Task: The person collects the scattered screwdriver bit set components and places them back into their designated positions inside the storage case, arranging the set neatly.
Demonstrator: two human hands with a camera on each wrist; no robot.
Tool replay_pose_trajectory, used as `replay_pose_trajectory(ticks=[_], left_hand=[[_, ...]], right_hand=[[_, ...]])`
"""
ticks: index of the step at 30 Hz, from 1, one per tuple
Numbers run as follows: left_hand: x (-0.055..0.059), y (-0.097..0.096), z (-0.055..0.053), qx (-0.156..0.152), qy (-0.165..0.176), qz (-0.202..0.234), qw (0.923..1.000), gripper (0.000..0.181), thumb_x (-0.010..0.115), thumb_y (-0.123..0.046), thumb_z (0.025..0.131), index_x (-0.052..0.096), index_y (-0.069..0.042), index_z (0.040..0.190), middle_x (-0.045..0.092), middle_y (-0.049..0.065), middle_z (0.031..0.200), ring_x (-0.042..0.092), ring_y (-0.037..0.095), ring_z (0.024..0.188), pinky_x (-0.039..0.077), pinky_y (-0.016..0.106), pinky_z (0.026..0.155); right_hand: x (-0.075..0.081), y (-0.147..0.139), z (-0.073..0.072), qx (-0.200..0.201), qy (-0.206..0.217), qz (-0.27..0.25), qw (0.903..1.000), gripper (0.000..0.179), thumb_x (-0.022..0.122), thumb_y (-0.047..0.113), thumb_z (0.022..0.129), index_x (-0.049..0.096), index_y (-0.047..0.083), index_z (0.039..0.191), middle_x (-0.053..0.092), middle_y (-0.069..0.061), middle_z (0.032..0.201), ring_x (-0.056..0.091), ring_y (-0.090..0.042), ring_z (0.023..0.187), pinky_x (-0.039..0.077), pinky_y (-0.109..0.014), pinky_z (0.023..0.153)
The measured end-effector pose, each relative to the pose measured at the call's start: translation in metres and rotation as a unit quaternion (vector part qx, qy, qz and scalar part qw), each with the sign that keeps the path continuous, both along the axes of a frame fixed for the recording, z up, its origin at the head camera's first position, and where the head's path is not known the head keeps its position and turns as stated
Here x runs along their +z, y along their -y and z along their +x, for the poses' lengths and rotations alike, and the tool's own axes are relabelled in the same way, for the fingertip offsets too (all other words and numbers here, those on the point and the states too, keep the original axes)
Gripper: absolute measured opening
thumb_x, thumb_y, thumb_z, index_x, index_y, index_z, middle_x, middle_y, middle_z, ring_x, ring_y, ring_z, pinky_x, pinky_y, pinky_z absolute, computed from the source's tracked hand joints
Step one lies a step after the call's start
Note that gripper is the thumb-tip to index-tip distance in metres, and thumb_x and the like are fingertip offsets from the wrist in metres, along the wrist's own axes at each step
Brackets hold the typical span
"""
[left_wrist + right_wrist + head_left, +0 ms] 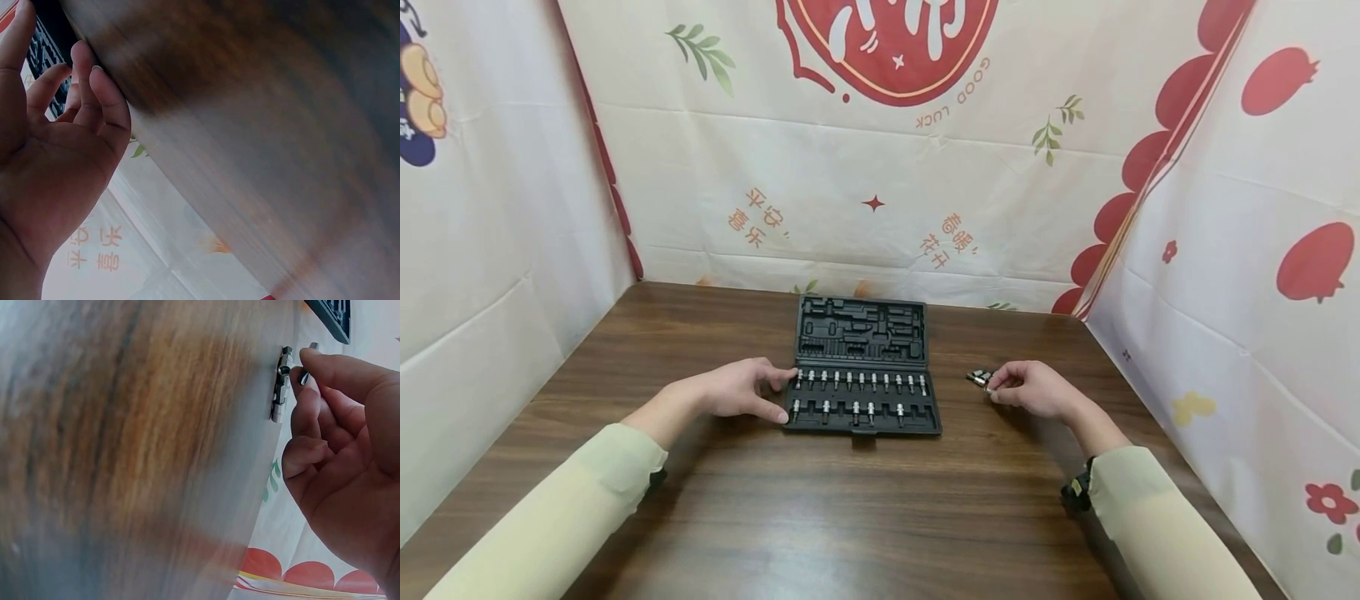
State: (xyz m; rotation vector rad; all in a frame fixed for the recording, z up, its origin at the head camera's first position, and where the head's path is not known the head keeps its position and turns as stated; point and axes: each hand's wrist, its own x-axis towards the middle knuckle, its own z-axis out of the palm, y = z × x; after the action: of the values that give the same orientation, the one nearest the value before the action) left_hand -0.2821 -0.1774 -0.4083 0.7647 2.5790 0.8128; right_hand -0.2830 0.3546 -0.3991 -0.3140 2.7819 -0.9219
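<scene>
A black plastic tool case (862,364) lies open on the table, holding two rows of silver bit sockets (861,382) in its lower half. My left hand (739,388) rests at the case's left edge, thumb by the front corner and index finger farther back. In the left wrist view its fingers (87,87) are loosely bent beside the dark case. To the right of the case, my right hand (1028,389) pinches a small metal bit socket (304,376) between thumb and forefinger. More bit sockets (280,387) lie in a small group beside these fingertips.
The case lid (862,329) leans back with moulded slots inside. Several slots in the front row hold no socket. Brown wood-grain table (865,517) spreads in front of the case. Printed cloth (850,167) hangs behind the table and on both sides.
</scene>
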Motion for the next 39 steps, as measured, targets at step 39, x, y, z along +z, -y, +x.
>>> replay_pose_trajectory(ticks=[39], left_hand=[[0.000, 0.000, -0.001, 0.000, -0.001, 0.000, 1.0000, 0.088, 0.090, -0.043, 0.093, 0.051, -0.008, 0.164, 0.065, 0.013, 0.129, 0.060, 0.022, 0.107, 0.048, 0.037, 0.094]], right_hand=[[0.006, 0.082, -0.005, 0.032, -0.005, -0.143, 0.9892, 0.042, 0.078, 0.030, 0.104, 0.073, 0.009, 0.140, 0.077, -0.014, 0.117, 0.065, -0.023, 0.087, 0.059, -0.033, 0.073]])
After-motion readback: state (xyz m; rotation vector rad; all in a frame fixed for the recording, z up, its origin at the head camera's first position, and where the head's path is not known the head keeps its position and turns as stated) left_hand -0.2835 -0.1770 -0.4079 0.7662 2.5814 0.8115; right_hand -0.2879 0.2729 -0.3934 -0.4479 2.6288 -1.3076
